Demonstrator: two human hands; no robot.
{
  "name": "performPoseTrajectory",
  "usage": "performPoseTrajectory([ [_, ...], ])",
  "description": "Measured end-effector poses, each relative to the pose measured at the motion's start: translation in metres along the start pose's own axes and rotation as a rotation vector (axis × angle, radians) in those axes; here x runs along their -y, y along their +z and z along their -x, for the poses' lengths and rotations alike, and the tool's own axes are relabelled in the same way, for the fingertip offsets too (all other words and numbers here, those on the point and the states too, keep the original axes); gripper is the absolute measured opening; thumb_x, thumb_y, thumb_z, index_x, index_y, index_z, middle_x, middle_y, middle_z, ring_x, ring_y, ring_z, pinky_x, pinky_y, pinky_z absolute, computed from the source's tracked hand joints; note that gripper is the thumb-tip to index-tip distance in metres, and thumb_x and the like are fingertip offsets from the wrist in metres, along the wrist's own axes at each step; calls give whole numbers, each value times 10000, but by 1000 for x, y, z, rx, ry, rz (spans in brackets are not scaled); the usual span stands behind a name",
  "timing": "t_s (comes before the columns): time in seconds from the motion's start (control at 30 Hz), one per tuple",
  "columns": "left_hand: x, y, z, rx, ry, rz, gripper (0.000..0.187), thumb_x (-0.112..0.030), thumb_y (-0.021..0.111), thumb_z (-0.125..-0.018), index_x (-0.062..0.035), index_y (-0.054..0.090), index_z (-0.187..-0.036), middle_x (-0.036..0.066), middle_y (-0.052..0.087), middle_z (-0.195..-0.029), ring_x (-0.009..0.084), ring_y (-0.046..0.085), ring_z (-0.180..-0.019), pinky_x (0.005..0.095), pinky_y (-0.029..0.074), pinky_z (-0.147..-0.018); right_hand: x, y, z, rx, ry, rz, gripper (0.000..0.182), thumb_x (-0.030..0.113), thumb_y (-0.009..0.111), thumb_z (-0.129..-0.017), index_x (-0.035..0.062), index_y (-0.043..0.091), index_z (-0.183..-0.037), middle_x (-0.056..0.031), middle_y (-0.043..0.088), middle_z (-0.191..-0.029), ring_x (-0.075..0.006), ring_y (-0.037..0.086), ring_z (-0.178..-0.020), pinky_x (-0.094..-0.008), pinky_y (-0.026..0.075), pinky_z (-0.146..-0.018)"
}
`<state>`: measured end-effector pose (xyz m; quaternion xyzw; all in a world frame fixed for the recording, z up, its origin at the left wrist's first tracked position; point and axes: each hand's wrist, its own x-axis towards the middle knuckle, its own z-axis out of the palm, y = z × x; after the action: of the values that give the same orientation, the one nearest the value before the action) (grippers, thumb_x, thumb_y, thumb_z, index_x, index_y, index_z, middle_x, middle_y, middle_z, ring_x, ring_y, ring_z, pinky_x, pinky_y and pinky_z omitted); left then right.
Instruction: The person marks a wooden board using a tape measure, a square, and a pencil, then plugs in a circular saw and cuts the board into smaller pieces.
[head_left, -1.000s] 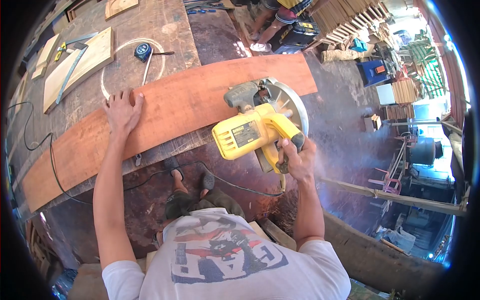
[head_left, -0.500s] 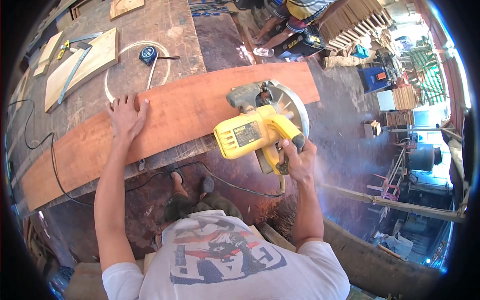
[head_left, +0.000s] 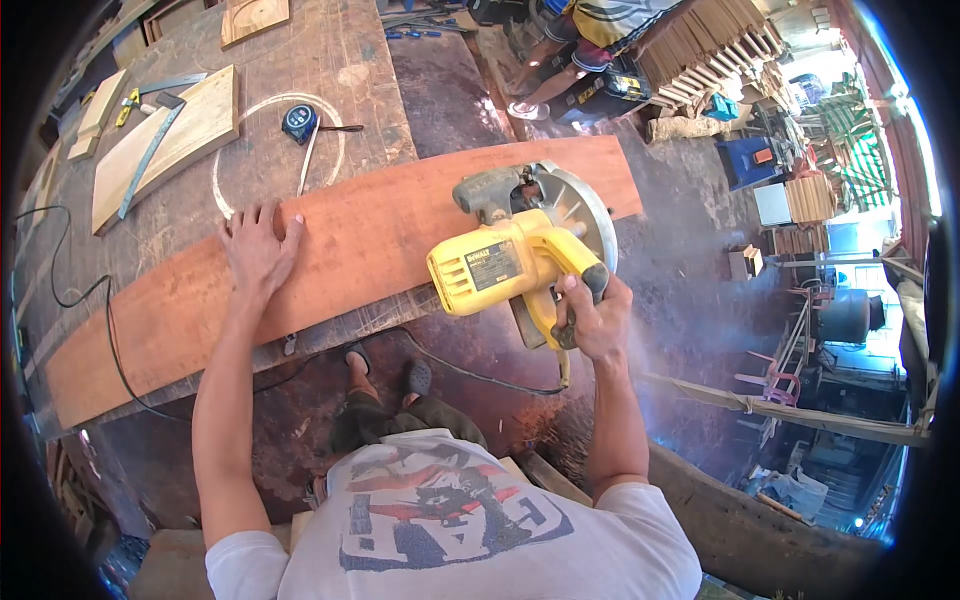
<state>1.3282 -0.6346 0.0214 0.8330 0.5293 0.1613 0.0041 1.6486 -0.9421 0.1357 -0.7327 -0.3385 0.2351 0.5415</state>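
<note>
A long reddish wooden board (head_left: 370, 215) lies along the table edge, its right end reaching past the table. My left hand (head_left: 262, 248) presses flat on the board, fingers spread, left of its middle. My right hand (head_left: 592, 315) is wrapped round the rear handle of a yellow circular saw (head_left: 490, 268). The saw rests on the board near its right end, with the round metal blade guard on the far side. Where the blade meets the wood is hidden by the saw body. A black power cord (head_left: 470, 375) runs from the saw's handle across to the left.
On the worktable (head_left: 330, 65) lie a tape measure (head_left: 299, 123), a pale wooden board (head_left: 165, 150) and a metal square (head_left: 150, 155). Another person (head_left: 600, 40) is bent near a black toolbox (head_left: 605, 92). Stacked wood (head_left: 705, 50) stands at the back right.
The board and table sit slightly lower in view. The saw holds nearly the same place in the picture, and my left hand keeps its place on the board. The other person has shifted a little.
</note>
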Motion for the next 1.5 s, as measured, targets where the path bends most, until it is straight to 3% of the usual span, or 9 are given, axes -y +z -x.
performPoseTrajectory([
  [0.3, -4, -8, 6, -3, 16, 16, 566, -514, 582, -959, -70, 669, -1300, 163, 653, -1237, 363, 555, -1233, 603, 246, -1174, 10, -1, -6, 19, 2, -6, 190, 121, 672, -988, -49, 672, -1073, -10, 604, -580, -79, 553, -463, -258, 435, -443],
  [0.4, -6, -10, 8, -22, 24, 20, 563, -509, 589, -956, -65, 671, -1293, 163, 655, -1230, 365, 559, -1223, 602, 246, -1173, 13, 0, -7, 14, 12, 0, 213, 140, 654, -1007, -73, 667, -1021, -69, 663, -751, -109, 600, -513, -274, 484, -483],
  [0.6, -8, -17, 15, -16, 29, 52, 551, -496, 606, -947, -62, 675, -1279, 164, 656, -1226, 368, 560, -1220, 602, 245, -1175, 14, -2, -9, 3, 6, 47, 204, 132, 653, -1006, -70, 664, -1030, -62, 661, -757, -106, 598, -516, -271, 484, -479],
  [0.7, -11, -19, 19, -35, 32, 32, 549, -493, 611, -942, -60, 677, -1273, 164, 657, -1225, 370, 557, -1222, 601, 243, -1177, 12, -1, -9, -32, -32, 24, 219, 176, 713, -969, -24, 711, -1059, 5, 624, -630, -74, 581, -498, -261, 450, -476],
  [1.5, -24, -52, 69, -41, 36, 69, 550, -489, 617, -937, -74, 670, -1295, 155, 662, -1231, 364, 549, -1218, 597, 251, -1172, 36, -6, -7, 1, -91, 49, 277, 219, 740, -948, -35, 709, -1055, -27, 634, -647, -94, 578, -511, -288, 464, -487],
])
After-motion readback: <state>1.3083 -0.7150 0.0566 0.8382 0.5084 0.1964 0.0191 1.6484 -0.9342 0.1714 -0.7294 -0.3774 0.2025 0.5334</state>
